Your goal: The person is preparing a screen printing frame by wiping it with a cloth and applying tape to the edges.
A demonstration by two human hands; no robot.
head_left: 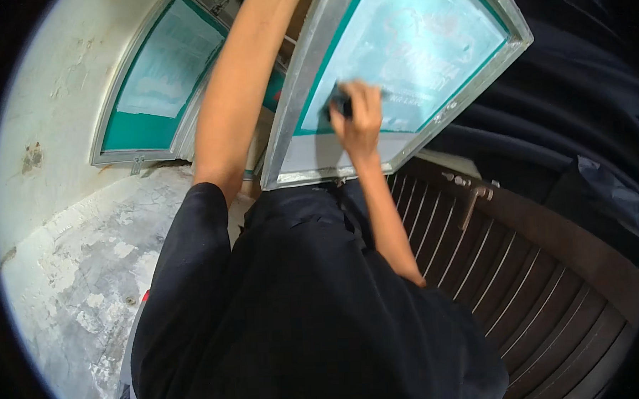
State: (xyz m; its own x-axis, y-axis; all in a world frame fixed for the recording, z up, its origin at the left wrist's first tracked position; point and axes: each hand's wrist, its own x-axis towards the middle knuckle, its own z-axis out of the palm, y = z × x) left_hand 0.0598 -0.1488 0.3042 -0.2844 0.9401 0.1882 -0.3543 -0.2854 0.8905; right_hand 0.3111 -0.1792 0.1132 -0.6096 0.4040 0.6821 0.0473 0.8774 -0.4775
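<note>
A screen-printing frame (pixel 278 151) with a grey metal rim leans in front of me, tilted. Its mesh has a green border and a pale blue-white middle with faint lettering. My right hand (pixel 361 119), blurred by motion, is closed around a small black object (pixel 344 106) at the lower left part of the mesh. Fingers cover most of that object, so its kind is not clear. My left forearm (pixel 233 96) reaches up along the frame's left side, and the hand lies beyond the upper edge of the picture.
Another green-bordered screen frame (pixel 142 136) stands against the stained pale wall (pixel 51 104) at left. The worn grey floor (pixel 88 281) has peeling patches. At right are a dark slatted door or gate (pixel 523 283) with a bolt (pixel 473 200) and black sheeting (pixel 544 118).
</note>
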